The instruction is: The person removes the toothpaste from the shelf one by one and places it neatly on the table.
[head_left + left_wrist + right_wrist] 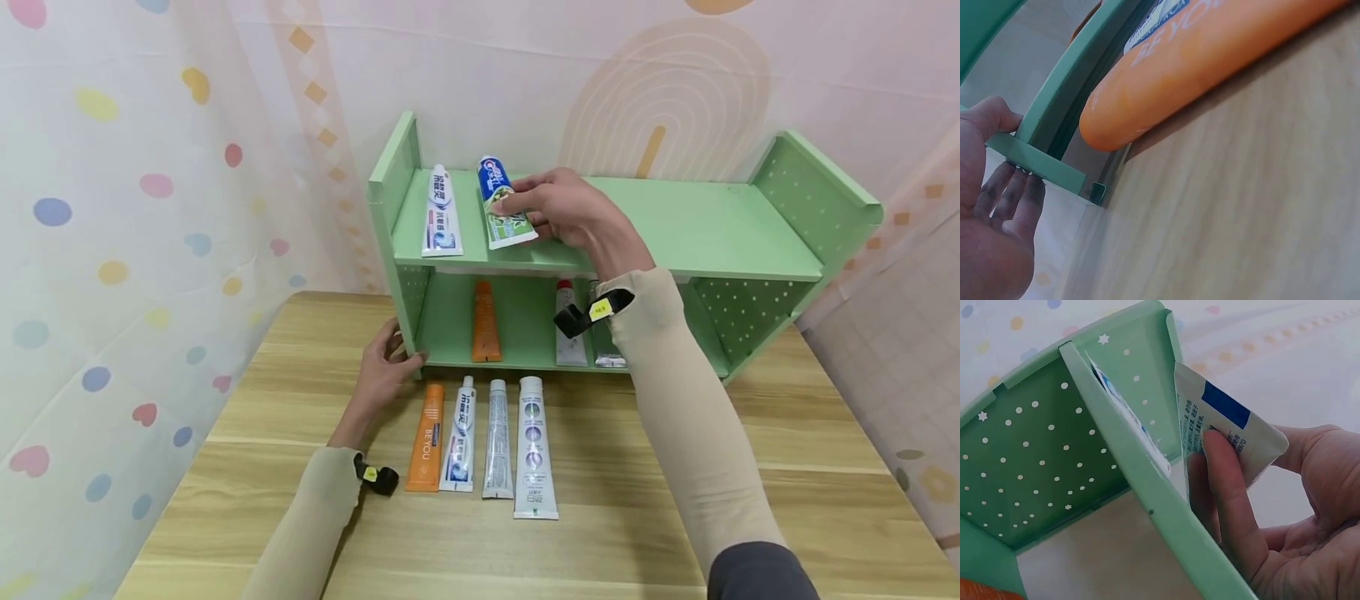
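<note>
My right hand (566,208) pinches a blue and green toothpaste tube (501,204), thumb on its printed front and fingers behind its back. The tube is tilted, cap away from me, over the top board of a green shelf (720,225). To its left on that board lies a white and blue toothpaste tube (442,212). In the right wrist view the fingers (1229,487) press on the tube's white back (1235,419). My left hand (384,367) grips the lower front of the shelf's left side panel (1060,81), thumb and fingers on either side.
On the lower board stand an orange tube (485,321), a red-capped tube (572,342) and another silvery tube (610,360), partly behind my right wrist. In front, an orange tube (426,437), a white-blue tube (460,437) and two pale tubes (498,442) lie on the wooden table (300,350).
</note>
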A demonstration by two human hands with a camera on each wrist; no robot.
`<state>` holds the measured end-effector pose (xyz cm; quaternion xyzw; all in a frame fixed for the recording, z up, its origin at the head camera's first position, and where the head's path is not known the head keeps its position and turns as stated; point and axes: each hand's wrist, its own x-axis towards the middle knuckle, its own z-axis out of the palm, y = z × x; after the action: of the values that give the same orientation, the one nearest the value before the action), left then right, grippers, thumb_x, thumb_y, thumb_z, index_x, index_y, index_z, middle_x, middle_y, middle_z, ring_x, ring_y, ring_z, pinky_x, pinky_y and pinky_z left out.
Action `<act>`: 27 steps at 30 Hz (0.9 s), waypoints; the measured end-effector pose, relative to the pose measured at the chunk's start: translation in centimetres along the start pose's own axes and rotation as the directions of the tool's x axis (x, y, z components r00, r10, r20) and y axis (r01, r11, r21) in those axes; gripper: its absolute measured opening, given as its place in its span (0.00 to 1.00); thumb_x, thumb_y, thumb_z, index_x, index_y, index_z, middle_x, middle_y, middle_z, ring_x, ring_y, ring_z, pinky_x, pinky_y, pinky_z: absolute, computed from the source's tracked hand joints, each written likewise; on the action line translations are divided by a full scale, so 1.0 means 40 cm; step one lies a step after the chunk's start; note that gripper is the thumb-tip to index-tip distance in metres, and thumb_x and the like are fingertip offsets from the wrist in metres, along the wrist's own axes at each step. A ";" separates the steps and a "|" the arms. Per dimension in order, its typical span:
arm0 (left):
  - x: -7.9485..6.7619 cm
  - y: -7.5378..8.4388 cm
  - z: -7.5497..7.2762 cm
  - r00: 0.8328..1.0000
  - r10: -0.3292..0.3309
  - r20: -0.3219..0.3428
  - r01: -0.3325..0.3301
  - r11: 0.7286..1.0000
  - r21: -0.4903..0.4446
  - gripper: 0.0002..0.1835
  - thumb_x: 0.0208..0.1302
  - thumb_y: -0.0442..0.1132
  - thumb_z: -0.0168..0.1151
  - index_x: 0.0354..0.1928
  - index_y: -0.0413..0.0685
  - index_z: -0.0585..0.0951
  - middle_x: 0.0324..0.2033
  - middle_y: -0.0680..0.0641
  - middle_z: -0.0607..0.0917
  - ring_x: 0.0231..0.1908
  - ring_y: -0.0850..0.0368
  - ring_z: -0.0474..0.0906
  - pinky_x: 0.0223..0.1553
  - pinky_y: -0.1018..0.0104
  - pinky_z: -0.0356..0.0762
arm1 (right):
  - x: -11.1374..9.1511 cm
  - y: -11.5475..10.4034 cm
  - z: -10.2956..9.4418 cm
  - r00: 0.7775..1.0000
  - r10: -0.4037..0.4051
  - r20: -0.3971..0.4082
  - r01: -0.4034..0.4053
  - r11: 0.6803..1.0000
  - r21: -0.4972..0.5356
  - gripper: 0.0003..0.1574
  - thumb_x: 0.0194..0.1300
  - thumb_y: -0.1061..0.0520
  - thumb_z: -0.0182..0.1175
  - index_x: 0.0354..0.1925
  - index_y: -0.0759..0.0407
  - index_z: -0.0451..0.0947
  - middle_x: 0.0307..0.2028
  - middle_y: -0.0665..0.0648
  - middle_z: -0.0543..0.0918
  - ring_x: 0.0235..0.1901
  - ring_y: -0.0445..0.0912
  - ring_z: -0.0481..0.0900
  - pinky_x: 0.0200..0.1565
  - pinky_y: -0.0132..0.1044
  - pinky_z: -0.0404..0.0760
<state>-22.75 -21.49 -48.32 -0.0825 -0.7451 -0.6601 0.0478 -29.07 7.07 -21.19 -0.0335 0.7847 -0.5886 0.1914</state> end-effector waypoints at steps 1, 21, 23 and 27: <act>0.001 -0.001 0.000 1.000 0.000 0.003 0.000 1.000 0.000 0.40 0.64 0.25 0.64 0.77 0.48 0.63 0.71 0.37 0.70 0.71 0.39 0.69 0.73 0.46 0.71 | -0.002 0.002 -0.001 1.000 -0.003 -0.003 0.003 1.000 0.006 0.44 0.66 0.56 0.70 0.76 0.53 0.65 0.59 0.57 0.82 0.36 0.43 0.84 0.35 0.26 0.87; -0.004 -0.004 -0.007 1.000 -0.014 0.012 0.014 1.000 0.016 0.40 0.66 0.26 0.64 0.78 0.51 0.62 0.72 0.38 0.70 0.72 0.40 0.68 0.74 0.47 0.70 | -0.053 0.047 0.010 0.984 -0.174 -0.025 0.175 0.984 0.038 0.44 0.67 0.54 0.69 0.77 0.49 0.64 0.61 0.57 0.81 0.47 0.50 0.86 0.41 0.31 0.89; -0.005 -0.004 -0.008 1.000 -0.012 0.013 0.012 1.000 0.011 0.40 0.66 0.26 0.64 0.78 0.51 0.62 0.72 0.38 0.70 0.71 0.40 0.68 0.74 0.47 0.70 | -0.059 0.053 0.011 0.982 -0.185 -0.031 0.186 0.982 0.038 0.45 0.67 0.54 0.69 0.77 0.49 0.63 0.60 0.56 0.80 0.47 0.50 0.86 0.40 0.31 0.89; -0.005 -0.003 -0.009 1.000 -0.007 0.014 0.007 1.000 0.009 0.40 0.66 0.26 0.64 0.78 0.50 0.62 0.72 0.38 0.70 0.71 0.41 0.68 0.74 0.47 0.70 | -0.073 0.062 0.013 0.980 -0.196 -0.042 0.197 0.980 0.028 0.45 0.67 0.54 0.69 0.77 0.48 0.63 0.59 0.56 0.79 0.48 0.49 0.83 0.38 0.29 0.86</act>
<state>-22.58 -21.86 -48.41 -0.0842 -0.7487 -0.6563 0.0405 -25.76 8.18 -22.87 -0.0961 0.7717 -0.6176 0.1174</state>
